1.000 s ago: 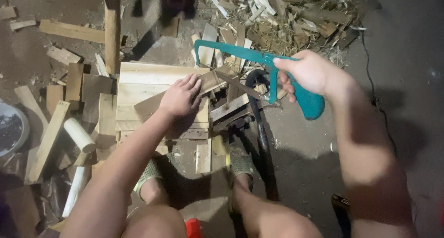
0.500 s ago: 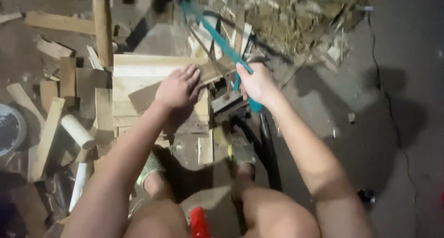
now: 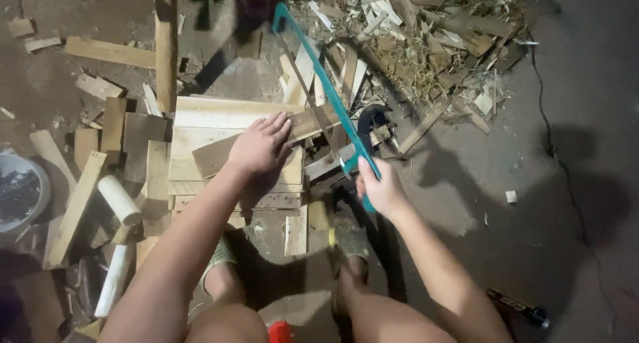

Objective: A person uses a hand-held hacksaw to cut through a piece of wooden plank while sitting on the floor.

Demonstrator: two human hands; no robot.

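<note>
Two hands working. Right hand (image 3: 381,188) fingers wrapped tight round the handle of a teal hacksaw (image 3: 324,93); frame runs from the grip up toward 11 o'clock, far end near top of view. Left hand (image 3: 258,145) flat, fingers spread narrow, palm pressing down on a brown wooden strip (image 3: 266,140) that lies tilted, high end toward 2 o'clock. Saw blade crosses that strip just at 3 o'clock of the left fingertips. Strip rests on a stack of pale boards (image 3: 200,120). Dark vise (image 3: 369,123) sits just at 12 o'clock of the right hand, touching the strip's end region; exact clamping can't tell. Outward: scrap wood offcuts (image 3: 80,190) at 9 o'clock, white cylinder (image 3: 120,200) among them, grey bowl (image 3: 20,193) at far 9. Splinter and straw pile (image 3: 426,43) at 1 o'clock. Black cable (image 3: 556,143) at 3 o'clock on the concrete floor (image 3: 532,236).
</note>
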